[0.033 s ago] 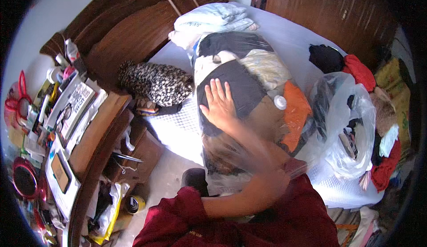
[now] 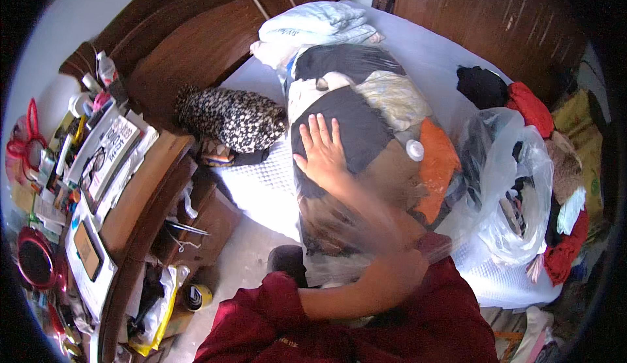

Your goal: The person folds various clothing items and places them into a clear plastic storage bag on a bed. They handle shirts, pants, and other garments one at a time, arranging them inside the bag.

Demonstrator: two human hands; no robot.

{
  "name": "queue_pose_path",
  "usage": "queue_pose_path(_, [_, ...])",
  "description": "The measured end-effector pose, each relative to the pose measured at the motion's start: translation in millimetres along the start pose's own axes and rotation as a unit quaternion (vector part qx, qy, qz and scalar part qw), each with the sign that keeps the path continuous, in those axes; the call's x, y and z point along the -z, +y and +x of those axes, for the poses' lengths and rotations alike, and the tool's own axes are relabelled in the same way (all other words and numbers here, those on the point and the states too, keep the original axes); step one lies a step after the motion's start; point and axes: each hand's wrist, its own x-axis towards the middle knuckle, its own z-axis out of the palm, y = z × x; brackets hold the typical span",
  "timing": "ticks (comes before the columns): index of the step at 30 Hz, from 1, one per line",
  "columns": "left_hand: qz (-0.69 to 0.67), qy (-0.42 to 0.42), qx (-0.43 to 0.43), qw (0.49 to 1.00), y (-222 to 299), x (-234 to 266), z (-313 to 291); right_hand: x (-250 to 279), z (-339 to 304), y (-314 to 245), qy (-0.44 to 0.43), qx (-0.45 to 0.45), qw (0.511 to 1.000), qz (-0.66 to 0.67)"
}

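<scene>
A large clear plastic storage bag (image 2: 326, 268) packed with folded clothes lies lengthwise on the bed. Black, white, patterned, brown and orange fabric shows through it, and a round white valve cap (image 2: 415, 150) sits on its right side. My right hand (image 2: 321, 154) rests palm down on the bag over the black cloth (image 2: 356, 124), fingers spread. My left forearm (image 2: 362, 294) crosses toward the right beneath my right forearm. Blur and the crossing arms hide my left hand's fingers, so what it touches cannot be made out.
Folded pale bedding (image 2: 313, 26) lies beyond the bag, a black-and-white patterned garment (image 2: 238, 121) left of it. On the right are an open clear bag of clothes (image 2: 516, 193) and a red garment (image 2: 529, 108). A cluttered wooden desk (image 2: 140, 199) borders the left.
The whole view has shifted very slightly. Both arms and the storage bag keep their places relative to each other.
</scene>
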Motion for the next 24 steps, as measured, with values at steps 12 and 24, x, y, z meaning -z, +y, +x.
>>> queue_pose_path(12, [0.038,0.027,0.081,0.996,1,-2,-13,5,-21,11,0.103,-0.1,0.98,0.136])
queue_pose_path(24, [0.111,0.05,0.1,0.987,20,14,-4,55,-139,25,0.157,-0.126,0.969,0.146])
